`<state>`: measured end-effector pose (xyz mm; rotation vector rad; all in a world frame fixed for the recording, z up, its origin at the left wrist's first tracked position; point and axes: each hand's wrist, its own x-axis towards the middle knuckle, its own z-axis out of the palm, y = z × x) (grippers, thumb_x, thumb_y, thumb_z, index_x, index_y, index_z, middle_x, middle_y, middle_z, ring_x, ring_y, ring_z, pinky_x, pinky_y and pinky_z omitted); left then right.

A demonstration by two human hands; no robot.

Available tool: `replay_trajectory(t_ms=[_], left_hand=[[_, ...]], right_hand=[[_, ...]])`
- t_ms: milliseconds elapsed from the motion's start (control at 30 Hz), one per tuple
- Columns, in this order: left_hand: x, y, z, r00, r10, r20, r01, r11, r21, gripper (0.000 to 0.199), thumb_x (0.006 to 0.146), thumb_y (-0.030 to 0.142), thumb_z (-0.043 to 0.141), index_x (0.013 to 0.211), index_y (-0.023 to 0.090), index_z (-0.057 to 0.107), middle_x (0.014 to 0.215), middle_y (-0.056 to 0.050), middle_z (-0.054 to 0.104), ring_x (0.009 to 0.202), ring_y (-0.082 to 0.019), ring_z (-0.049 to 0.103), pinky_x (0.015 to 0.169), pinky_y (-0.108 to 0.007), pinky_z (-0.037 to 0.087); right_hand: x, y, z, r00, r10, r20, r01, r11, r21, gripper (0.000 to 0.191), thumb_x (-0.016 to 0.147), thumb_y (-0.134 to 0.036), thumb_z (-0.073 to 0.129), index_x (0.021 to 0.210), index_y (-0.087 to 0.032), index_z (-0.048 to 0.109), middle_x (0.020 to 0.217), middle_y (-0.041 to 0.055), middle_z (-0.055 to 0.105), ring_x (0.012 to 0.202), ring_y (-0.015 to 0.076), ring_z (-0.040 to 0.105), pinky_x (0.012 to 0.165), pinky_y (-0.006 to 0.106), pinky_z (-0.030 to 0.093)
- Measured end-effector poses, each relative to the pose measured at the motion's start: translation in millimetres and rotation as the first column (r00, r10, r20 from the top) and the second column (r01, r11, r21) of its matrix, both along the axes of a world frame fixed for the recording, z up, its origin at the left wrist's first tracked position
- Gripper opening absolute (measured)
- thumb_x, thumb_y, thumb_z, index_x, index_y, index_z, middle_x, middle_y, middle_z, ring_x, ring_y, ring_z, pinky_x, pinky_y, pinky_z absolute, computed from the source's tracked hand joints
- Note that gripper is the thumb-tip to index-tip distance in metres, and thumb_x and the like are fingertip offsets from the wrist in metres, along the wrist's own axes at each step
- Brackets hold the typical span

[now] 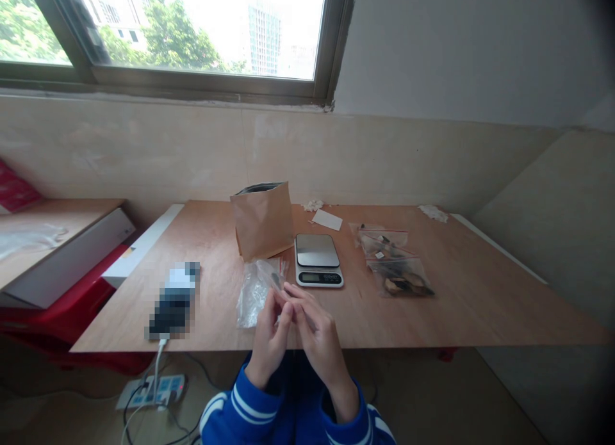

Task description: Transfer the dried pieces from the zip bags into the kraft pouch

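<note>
Well, the person's left hand [269,333] and right hand [318,333] are held up close together over the near edge of a plywood table [473,304]. Their fingers [287,310] are curled inward and bunched, not spread, and the fingertips of the two hands meet or nearly meet. The right thumb and forefinger seem to pinch something thin, but it is too small to make out, so I cannot tell what, if anything, is held.

Nearest the hands, just beyond the left fingertips, a crumpled clear plastic bag [254,294] lies on the table, with a small dark item [275,280] near its upper end. Behind it stands a kraft paper pouch [262,222], open at the top and lined with a dark material. To the right of the bag sits a digital kitchen scale [317,259] with a steel platform, and a white card [327,219] lies beyond that. Further right, two zip bags with red-lined seals overlap: the upper zip bag [383,244] holds small dark bits, and the lower zip bag [401,278] holds brown dried slices. Tufts of white cotton [313,205] sit by the wall.

At the left of the table lies a pixelated object [173,302], with a white cable [157,368] running down to a power strip [151,392] on the floor. Blue sleeves [240,410] with white stripes cover both forearms.
</note>
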<state>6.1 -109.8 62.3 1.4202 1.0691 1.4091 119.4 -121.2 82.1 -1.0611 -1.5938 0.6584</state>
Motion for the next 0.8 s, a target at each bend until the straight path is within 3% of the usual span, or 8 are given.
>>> replay_trajectory(t_ms=[233,467,633,733,800], left_hand=[[-2.1,2.4,-3.3,1.0,0.017,-0.024,-0.016,0.999,0.051,0.028,0.095,0.042,0.045,0.085,0.019,0.058,0.077,-0.002,0.061,0.071,-0.015,0.057,0.067,-0.025,0.048],[-2.2,2.4,1.3,0.997,-0.021,-0.07,0.027,0.996,0.082,0.024,0.095,0.039,0.046,0.087,0.019,0.058,0.073,0.0,0.059,0.068,-0.014,0.056,0.065,-0.024,0.047],[-0.4,0.0,1.3,0.988,-0.049,-0.145,0.065,0.992,0.112,0.025,0.096,0.034,0.044,0.079,0.019,0.054,0.07,0.0,0.058,0.063,-0.012,0.055,0.06,-0.022,0.045],[-3.1,-2.7,-1.2,0.979,0.007,-0.202,0.02,0.991,0.134,0.03,0.096,0.032,0.044,0.069,0.019,0.048,0.059,0.003,0.05,0.053,-0.01,0.048,0.052,-0.02,0.039],[-5.3,-3.8,-0.9,0.97,0.039,-0.241,-0.005,0.99,0.141,0.034,0.095,0.033,0.045,0.064,0.019,0.044,0.055,0.004,0.043,0.05,-0.009,0.043,0.048,-0.02,0.035]], right_hand=[[2.4,1.3,0.3,1.0,0.024,-0.007,-0.024,1.0,-0.017,0.03,0.097,-0.027,0.048,0.118,-0.027,0.069,0.127,0.0062,0.066,0.123,0.0222,0.058,0.104,0.04,0.049],[0.8,2.0,-0.3,0.998,-0.043,0.049,0.039,0.996,0.078,0.025,0.093,-0.024,0.055,0.111,-0.025,0.073,0.121,0.0067,0.069,0.117,0.0222,0.063,0.099,0.038,0.052],[1.5,-2.1,-1.4,0.968,-0.245,0.047,0.242,0.968,0.062,0.023,0.093,-0.027,0.054,0.1,-0.024,0.075,0.101,0.0059,0.076,0.096,0.022,0.071,0.087,0.035,0.055],[17.9,0.6,-8.0,0.855,-0.513,-0.073,0.51,0.858,-0.061,0.029,0.091,-0.04,0.055,0.097,-0.019,0.075,0.093,0.0094,0.077,0.081,0.0236,0.073,0.074,0.032,0.056],[32.2,3.5,-10.4,0.77,-0.611,-0.184,0.59,0.792,-0.159,0.038,0.088,-0.049,0.056,0.097,-0.016,0.073,0.093,0.012,0.076,0.072,0.0231,0.072,0.067,0.032,0.056]])
